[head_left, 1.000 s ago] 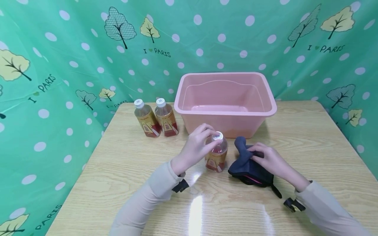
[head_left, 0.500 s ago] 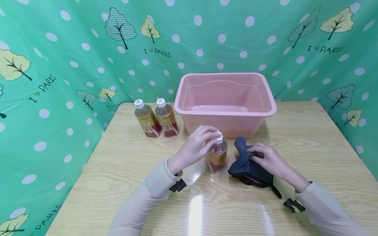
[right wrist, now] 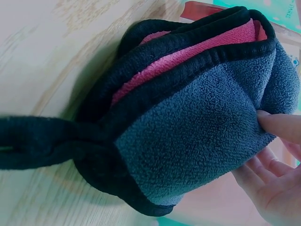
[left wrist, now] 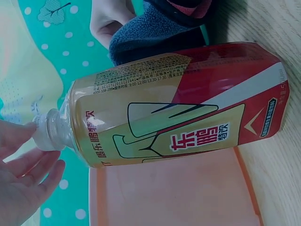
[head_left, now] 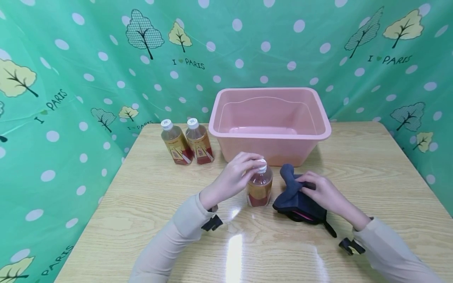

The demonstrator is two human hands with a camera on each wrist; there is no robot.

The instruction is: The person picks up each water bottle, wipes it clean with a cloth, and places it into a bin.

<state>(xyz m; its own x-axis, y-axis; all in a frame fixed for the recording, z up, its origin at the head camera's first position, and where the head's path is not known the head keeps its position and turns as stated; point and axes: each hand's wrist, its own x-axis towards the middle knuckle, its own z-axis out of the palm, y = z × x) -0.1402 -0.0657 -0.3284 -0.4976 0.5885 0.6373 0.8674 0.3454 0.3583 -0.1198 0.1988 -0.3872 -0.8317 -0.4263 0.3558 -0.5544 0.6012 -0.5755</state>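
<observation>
My left hand [head_left: 231, 177] pinches the white cap of a drink bottle [head_left: 259, 192] with thumb and fingers. The bottle stands upright on the table, and its gold and red label [left wrist: 188, 113] fills the middle of the left wrist view. To its right, my right hand [head_left: 323, 190] pinches the top of a folded dark blue-grey towel [head_left: 301, 202]. Black trim, a hanging loop [right wrist: 37, 141] and a pink inner side [right wrist: 188, 59] of the towel show in the right wrist view. Bottle and towel are apart in the head view.
Behind the hands stands a pink plastic tub [head_left: 270, 147] with nothing seen inside. Two more drink bottles, one on the left [head_left: 177, 143] and one on the right [head_left: 199, 141], stand upright to the left of the tub. A green patterned curtain [head_left: 230, 47] hangs behind the wooden table [head_left: 148, 204].
The bottle under my left hand has turned on the spot, so its label front no longer faces the head camera. My left hand has shifted very slightly. My right hand and the towel are nearly still.
</observation>
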